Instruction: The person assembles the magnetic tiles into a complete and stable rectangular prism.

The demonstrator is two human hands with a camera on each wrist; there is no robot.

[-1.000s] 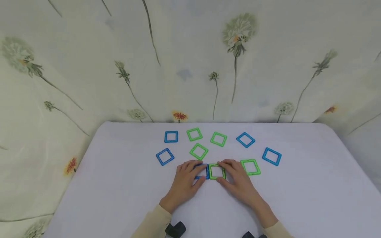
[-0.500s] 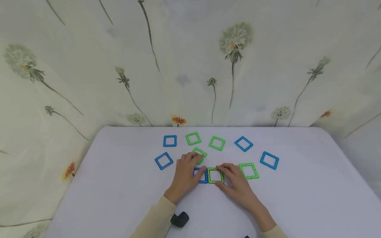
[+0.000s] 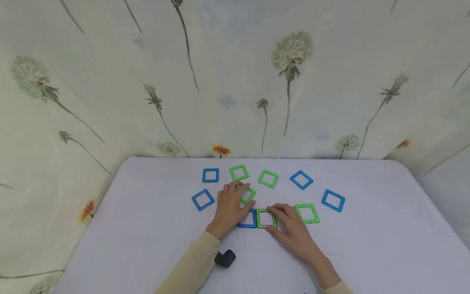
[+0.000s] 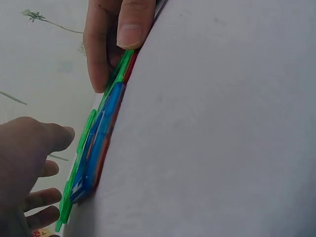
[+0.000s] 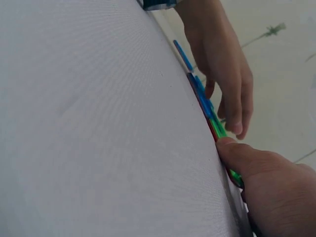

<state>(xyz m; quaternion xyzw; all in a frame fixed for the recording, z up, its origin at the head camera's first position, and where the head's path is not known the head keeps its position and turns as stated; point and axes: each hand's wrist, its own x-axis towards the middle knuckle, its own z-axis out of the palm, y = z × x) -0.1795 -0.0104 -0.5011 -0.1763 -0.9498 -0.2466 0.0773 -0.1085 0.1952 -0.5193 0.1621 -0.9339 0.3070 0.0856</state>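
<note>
Two square magnetic tiles lie side by side on the white table, a blue tile [image 3: 247, 226] on the left and a green tile [image 3: 262, 227] on the right. My right hand [image 3: 293, 228] pinches the green one, thumb on its near edge and fingertips at its far edge. Just beyond the pair is a second green tile [image 3: 251, 197], partly hidden by my left hand [image 3: 229, 208]. That hand reaches over it with fingers spread and thumb apart. In the left wrist view, a gap shows between the left thumb [image 4: 61, 138] and the tiles.
Loose blue and green tiles surround the hands: a blue one [image 3: 203, 207] at left, a green one [image 3: 311, 221] by the right hand, another blue one [image 3: 342, 206] farther right, and several along the back. A patterned curtain [image 3: 235, 81] hangs behind the table [image 3: 147, 196].
My left hand has let go of the blue tile and moved away from me, over the second green tile. The right hand keeps its hold on its tile. The head view has shifted slightly.
</note>
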